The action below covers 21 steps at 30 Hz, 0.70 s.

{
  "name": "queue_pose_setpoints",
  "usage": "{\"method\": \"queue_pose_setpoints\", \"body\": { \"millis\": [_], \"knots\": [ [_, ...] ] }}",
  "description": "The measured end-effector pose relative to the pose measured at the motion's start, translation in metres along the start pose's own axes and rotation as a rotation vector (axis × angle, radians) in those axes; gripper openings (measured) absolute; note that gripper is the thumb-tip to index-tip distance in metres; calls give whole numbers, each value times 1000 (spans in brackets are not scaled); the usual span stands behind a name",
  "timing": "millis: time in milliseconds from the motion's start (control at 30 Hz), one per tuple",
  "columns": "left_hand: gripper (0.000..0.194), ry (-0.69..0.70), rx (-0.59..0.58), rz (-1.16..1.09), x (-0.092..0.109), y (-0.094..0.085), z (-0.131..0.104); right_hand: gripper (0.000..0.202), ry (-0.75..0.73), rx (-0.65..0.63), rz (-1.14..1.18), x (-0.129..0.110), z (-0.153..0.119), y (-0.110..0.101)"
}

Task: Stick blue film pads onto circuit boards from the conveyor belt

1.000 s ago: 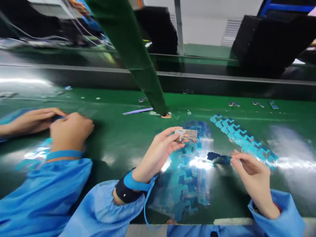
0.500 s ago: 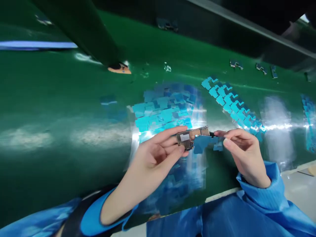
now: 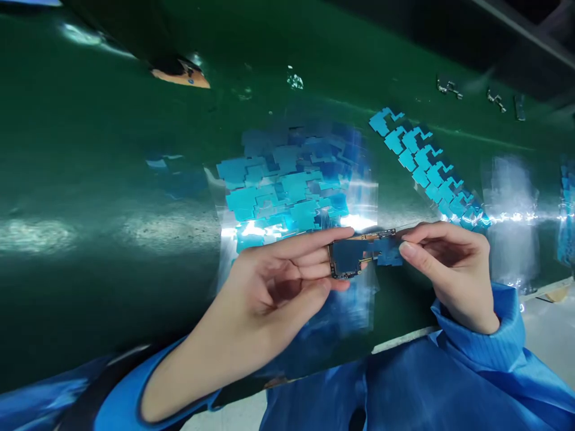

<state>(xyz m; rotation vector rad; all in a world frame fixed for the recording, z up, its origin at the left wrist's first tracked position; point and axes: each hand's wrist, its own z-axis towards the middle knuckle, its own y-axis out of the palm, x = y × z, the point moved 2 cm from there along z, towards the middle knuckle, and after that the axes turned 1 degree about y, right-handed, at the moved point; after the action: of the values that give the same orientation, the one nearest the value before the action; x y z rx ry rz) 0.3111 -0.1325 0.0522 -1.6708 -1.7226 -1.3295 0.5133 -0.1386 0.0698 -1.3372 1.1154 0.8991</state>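
My left hand (image 3: 291, 281) holds a small circuit board (image 3: 363, 236) on its fingers, palm turned up, the thumb along the near side. A dark blue film piece (image 3: 350, 256), cut to a shape, lies over the wide end of the board. Its narrower part (image 3: 389, 252) sticks out to the right, towards my right hand (image 3: 442, 254), whose thumb and forefinger pinch the end of the film. Behind the board, many blue cut film pieces (image 3: 291, 185) overlap on a clear sheet on the green table.
A diagonal row of bright blue film pieces (image 3: 426, 161) lies right of the pile. Several small circuit boards (image 3: 449, 88) sit at the back right. A dark post (image 3: 148, 36) stands at the back left on the green mat (image 3: 90, 155). Clear sheets (image 3: 512, 203) lie at the right.
The blue film has moved left from beside the board onto it and now covers the wide end. The view has shifted slightly.
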Motion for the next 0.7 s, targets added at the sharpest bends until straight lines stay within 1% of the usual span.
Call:
{"method": "queue_pose_setpoints", "body": {
  "millis": [100,233,300,367,500,600,700],
  "knots": [
    [42,29,-4,-4,-1,-1,2,18,-40,5,-45,-4,1,1],
    [45,47,-68,12,-3,-1,2,18,-67,-16,-89,-7,2,1],
    [44,43,-58,5,-4,0,1,18,-68,-26,-94,-7,3,1],
    [42,33,-23,1,-3,1,1,18,-65,-26,-94,-6,2,1],
    [40,20,3,19,-2,1,1,14,-51,-5,-113,-5,1,1],
    [42,32,-17,26,-2,0,3,12,-45,7,-133,-5,0,0],
    [42,31,-29,29,-3,-1,3,15,-55,-1,-128,-4,0,0]
  ]
}}
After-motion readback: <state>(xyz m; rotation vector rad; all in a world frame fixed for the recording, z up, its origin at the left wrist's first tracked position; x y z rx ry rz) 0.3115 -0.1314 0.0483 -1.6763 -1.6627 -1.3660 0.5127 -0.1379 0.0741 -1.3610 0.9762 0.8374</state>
